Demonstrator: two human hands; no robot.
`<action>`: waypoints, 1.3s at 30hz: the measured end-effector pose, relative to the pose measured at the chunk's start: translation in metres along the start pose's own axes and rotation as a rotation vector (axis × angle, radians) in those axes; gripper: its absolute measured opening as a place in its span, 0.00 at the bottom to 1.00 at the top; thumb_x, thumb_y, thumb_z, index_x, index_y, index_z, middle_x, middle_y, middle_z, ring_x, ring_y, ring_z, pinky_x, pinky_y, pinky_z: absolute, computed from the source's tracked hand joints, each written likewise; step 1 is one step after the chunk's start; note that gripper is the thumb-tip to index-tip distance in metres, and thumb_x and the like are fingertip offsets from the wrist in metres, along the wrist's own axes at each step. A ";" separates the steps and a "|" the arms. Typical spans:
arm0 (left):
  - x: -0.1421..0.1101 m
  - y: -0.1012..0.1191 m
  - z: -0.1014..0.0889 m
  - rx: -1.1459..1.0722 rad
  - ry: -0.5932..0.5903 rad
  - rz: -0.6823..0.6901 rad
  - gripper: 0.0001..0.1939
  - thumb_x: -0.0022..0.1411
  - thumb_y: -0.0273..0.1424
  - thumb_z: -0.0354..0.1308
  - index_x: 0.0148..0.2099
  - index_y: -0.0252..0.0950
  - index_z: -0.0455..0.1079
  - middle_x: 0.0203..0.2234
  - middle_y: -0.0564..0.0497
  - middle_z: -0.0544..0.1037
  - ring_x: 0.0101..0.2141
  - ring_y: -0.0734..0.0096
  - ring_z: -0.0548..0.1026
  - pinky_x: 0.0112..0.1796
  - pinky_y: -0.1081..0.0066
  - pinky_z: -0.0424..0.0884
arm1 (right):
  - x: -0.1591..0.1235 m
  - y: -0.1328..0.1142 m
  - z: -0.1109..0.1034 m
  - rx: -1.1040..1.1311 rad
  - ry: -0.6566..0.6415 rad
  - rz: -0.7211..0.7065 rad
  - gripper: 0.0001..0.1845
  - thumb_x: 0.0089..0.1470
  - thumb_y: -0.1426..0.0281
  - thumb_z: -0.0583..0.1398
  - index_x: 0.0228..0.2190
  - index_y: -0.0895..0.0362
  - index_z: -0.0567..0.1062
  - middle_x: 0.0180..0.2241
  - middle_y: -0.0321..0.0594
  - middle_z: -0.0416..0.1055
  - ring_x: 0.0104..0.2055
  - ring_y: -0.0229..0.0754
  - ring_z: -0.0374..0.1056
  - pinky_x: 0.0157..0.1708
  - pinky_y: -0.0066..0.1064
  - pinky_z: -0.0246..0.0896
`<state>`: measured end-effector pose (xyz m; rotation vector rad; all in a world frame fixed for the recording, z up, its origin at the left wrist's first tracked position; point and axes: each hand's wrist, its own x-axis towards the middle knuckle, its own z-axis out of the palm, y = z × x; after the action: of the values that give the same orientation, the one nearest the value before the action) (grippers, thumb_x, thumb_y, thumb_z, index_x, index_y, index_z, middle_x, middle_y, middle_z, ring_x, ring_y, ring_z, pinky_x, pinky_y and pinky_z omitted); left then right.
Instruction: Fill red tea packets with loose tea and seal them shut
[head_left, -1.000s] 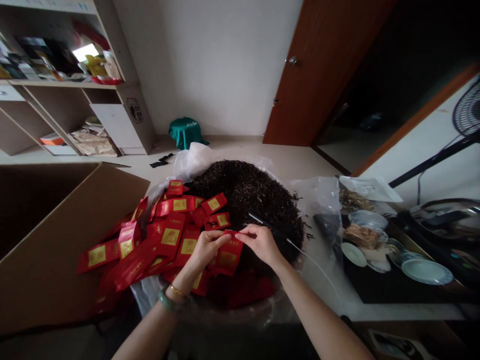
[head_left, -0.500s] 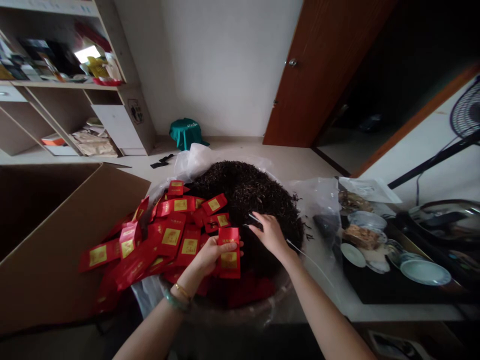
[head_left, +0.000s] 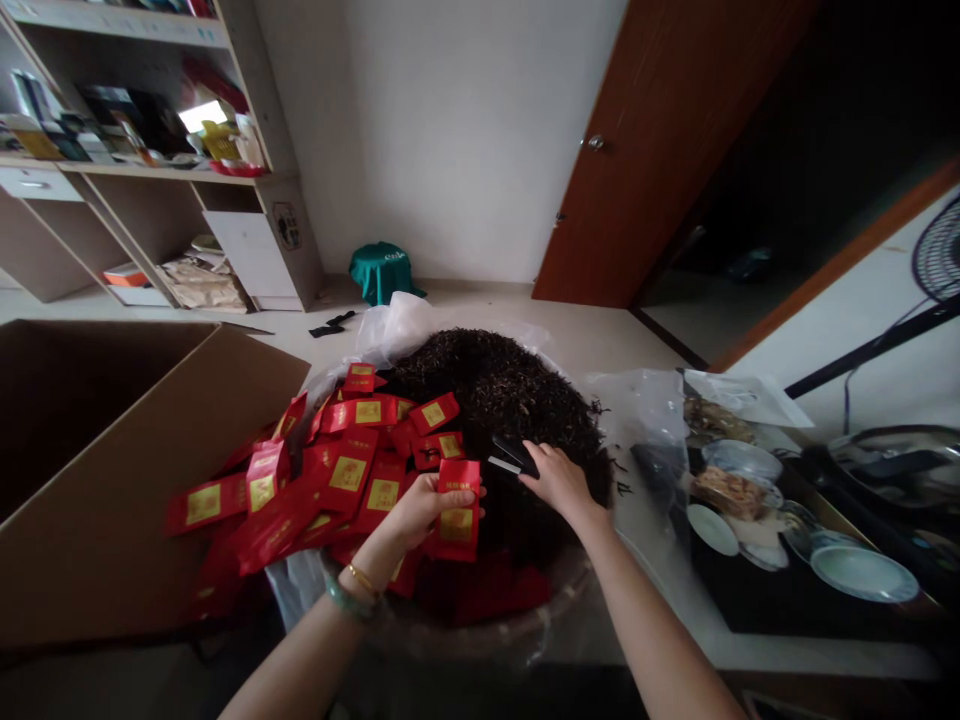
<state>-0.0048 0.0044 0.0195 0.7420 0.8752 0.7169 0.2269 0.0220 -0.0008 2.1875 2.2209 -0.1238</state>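
My left hand (head_left: pixel 421 506) grips a small red packet (head_left: pixel 457 507) with a gold label, held upright over the near side of a big mound of dark loose tea leaves (head_left: pixel 491 398). My right hand (head_left: pixel 559 478) is closed on a small black scoop (head_left: pixel 510 458) at the mound's near slope. A heap of the same red packets (head_left: pixel 330 475) lies left of the mound. The tea rests in a clear plastic bag (head_left: pixel 397 325) that lines a round container.
An open cardboard box (head_left: pixel 112 470) stands at the left. To the right, a dark tray (head_left: pixel 780 570) carries plates and cups with a black cable across it. Shelves (head_left: pixel 150 180), a green bag (head_left: pixel 382 272) and a brown door (head_left: pixel 637 150) are behind.
My right hand has left the red packet and taken hold of the black scoop on the tea. My left hand now holds the packet upright alone. The view shifted slightly downward.
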 end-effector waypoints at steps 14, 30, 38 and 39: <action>0.002 -0.002 -0.001 0.018 0.013 0.022 0.25 0.31 0.36 0.75 0.33 0.28 0.75 0.29 0.41 0.81 0.26 0.62 0.78 0.30 0.67 0.73 | 0.004 -0.011 0.022 0.083 0.074 0.096 0.24 0.51 0.69 0.59 0.51 0.57 0.68 0.47 0.49 0.68 0.48 0.52 0.65 0.42 0.38 0.61; -0.006 0.003 0.004 0.249 -0.050 0.059 0.20 0.34 0.38 0.74 0.28 0.28 0.76 0.20 0.48 0.77 0.22 0.73 0.72 0.27 0.73 0.66 | -0.032 -0.030 -0.054 0.803 -0.132 -0.287 0.24 0.43 0.62 0.67 0.43 0.58 0.77 0.41 0.45 0.76 0.44 0.48 0.71 0.46 0.38 0.64; -0.007 0.002 0.005 0.241 -0.051 0.047 0.20 0.35 0.36 0.73 0.31 0.28 0.77 0.21 0.48 0.78 0.23 0.71 0.72 0.28 0.73 0.66 | -0.033 -0.039 -0.048 0.759 -0.035 -0.308 0.13 0.47 0.68 0.65 0.37 0.56 0.79 0.37 0.42 0.78 0.39 0.45 0.73 0.41 0.34 0.66; -0.007 0.002 0.004 0.246 -0.050 0.048 0.21 0.35 0.36 0.73 0.31 0.28 0.78 0.22 0.48 0.78 0.23 0.71 0.72 0.28 0.73 0.66 | -0.033 -0.039 -0.048 0.749 -0.022 -0.315 0.13 0.47 0.69 0.65 0.38 0.56 0.79 0.37 0.42 0.78 0.39 0.45 0.73 0.41 0.33 0.66</action>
<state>-0.0045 -0.0011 0.0258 0.9988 0.9117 0.6369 0.1902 -0.0081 0.0509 2.0182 2.7980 -1.1428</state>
